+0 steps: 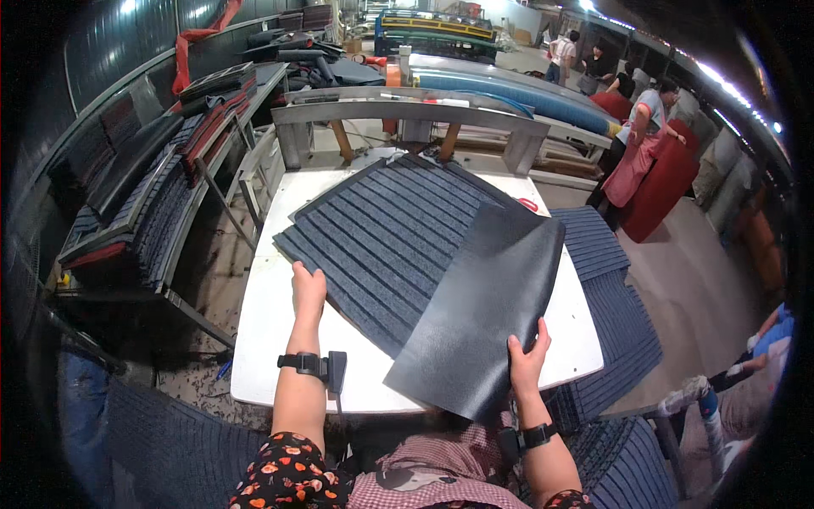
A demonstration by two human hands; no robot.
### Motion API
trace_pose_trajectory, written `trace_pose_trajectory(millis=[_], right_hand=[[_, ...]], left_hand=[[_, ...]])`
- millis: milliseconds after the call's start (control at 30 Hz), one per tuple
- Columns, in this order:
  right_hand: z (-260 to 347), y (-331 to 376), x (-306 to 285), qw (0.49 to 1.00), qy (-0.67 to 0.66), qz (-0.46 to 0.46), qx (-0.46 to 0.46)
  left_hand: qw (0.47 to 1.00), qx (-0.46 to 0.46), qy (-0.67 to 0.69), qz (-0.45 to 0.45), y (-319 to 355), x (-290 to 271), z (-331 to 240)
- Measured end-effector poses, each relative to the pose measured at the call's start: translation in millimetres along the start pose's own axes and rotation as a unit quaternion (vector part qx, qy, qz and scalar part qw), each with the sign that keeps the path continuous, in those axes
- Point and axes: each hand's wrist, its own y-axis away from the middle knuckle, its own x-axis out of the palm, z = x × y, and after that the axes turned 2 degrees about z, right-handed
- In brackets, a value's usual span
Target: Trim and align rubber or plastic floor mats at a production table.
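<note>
The left hand (309, 287) lies flat, pinning the ribbed grey mat (386, 233) to the white desk (267, 327), while the right hand (527, 356) grips its black rubber backing (483, 305), folded over to show the underside.

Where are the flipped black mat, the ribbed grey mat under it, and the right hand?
Flipped black mat (483, 297), head view: middle of its smooth rubber back.
Ribbed grey mat (381, 237), head view: its striped top face.
Right hand (527, 356), head view: back of hand.
</note>
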Motion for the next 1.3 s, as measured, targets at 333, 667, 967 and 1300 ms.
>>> trace_pose_trajectory(millis=[333,667,967,1300], right_hand=[[-13.2,-4.8,-14.9,0.988,0.151,-0.011,-0.034],[-1.9,-2.0,-8.7,0.996,-0.052,0.038,0.055],[-9.7,5.8,-15.9,1.000,0.010,-0.004,0.010],[3.7,-1.3,-12.0,0.996,0.082,0.001,-0.041]], left_hand=[[0.992,0.090,-0.003,0.090,30.9,-2.6,-12.3],[0.996,0.065,-0.065,0.001,31.6,-2.5,-10.2],[0.997,0.051,-0.047,0.041,34.5,12.6,-25.0],[0.996,0.074,-0.039,-0.018,28.7,22.5,-10.5]])
